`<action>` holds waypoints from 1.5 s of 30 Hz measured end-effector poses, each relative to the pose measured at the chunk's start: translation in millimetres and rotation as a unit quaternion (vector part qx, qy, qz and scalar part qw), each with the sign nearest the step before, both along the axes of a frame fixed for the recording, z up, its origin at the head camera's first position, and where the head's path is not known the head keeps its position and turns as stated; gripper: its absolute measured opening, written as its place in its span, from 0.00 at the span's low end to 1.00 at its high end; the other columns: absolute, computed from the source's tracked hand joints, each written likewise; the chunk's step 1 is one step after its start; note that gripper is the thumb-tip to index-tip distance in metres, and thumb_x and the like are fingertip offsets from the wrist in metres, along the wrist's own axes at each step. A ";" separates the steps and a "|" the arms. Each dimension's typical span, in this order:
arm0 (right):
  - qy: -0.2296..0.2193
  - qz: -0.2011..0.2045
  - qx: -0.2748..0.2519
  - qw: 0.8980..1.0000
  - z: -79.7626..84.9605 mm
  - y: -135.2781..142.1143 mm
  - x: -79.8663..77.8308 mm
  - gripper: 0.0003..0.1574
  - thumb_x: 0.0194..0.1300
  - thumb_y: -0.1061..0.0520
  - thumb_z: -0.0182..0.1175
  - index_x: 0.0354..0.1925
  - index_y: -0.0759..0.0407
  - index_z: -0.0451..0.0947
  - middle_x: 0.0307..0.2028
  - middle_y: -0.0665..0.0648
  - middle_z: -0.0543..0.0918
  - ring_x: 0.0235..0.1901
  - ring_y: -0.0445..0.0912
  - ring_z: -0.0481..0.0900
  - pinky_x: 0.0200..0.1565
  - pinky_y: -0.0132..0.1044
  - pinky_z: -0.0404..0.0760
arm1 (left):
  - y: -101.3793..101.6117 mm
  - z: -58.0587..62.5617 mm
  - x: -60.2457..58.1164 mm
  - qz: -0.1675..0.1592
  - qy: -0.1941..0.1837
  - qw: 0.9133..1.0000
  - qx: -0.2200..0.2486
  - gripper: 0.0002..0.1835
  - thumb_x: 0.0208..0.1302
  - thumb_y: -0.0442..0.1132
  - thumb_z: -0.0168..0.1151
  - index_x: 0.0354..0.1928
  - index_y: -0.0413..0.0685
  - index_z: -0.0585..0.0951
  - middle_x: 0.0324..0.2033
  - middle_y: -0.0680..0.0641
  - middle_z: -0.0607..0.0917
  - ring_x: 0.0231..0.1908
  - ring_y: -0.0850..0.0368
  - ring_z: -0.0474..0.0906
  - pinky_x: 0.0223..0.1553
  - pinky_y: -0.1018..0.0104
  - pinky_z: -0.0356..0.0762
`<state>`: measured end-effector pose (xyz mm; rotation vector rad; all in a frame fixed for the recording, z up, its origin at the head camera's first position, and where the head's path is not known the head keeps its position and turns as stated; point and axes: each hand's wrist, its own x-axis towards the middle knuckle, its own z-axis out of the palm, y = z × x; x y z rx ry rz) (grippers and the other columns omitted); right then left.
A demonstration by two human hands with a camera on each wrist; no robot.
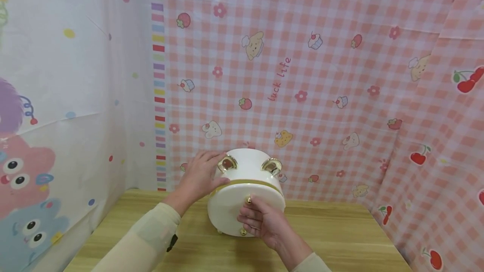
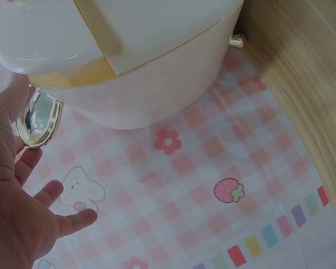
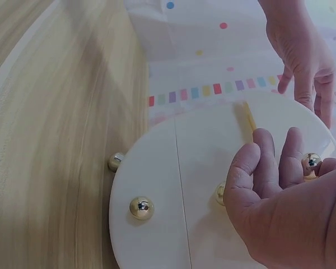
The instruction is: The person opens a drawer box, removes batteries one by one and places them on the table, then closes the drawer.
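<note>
A white rounded box (image 1: 247, 165) with a gold band, two gold ear-shaped ornaments and gold ball knobs stands on the table. At its left ear ornament (image 2: 40, 117) is my left hand (image 1: 202, 175). Its thumb lies along the box's front edge, and the other fingers spread out beside the ear, as the left wrist view shows. My right hand (image 1: 266, 223) pinches the upper gold knob (image 3: 312, 162) on the oval white front face (image 1: 227, 211), its other fingers loosely bent. Below that knob, another gold knob (image 1: 243, 231) shows beside the hand. A yellow strip (image 3: 250, 117) shows along the face.
The box rests on a wood-grain table (image 1: 332, 238). Behind it hangs a pink checked cloth (image 1: 321, 137) with cartoon prints. A white curtain (image 1: 75, 95) with cartoon figures closes off the left side. More cloth with cherries (image 1: 446, 188) hangs at the right.
</note>
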<state>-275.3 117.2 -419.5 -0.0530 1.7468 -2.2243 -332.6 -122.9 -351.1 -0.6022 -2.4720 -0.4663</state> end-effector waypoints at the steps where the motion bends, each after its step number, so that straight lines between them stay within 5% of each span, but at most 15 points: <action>1: 0.000 0.000 0.001 1.000 -0.1 0.1 0.3 0.23 0.77 0.35 0.61 0.45 0.52 0.86 0.33 0.43 0.93 0.41 0.42 0.93 0.46 0.35 0.88 | -0.1 -0.3 -0.2 0.000 0.000 1.000 -0.001 0.43 0.59 0.58 0.80 0.74 0.51 0.78 0.70 0.46 0.81 0.70 0.43 0.74 0.68 0.37 0.75; 45: 0.002 0.021 0.000 1.000 -1.7 5.8 17.3 0.22 0.78 0.36 0.61 0.45 0.51 0.86 0.33 0.43 0.93 0.40 0.40 0.92 0.46 0.35 0.87 | 0.0 -1.4 -0.3 0.008 -0.009 1.000 -0.004 0.44 0.60 0.59 0.79 0.76 0.53 0.76 0.71 0.47 0.81 0.71 0.43 0.74 0.69 0.35 0.75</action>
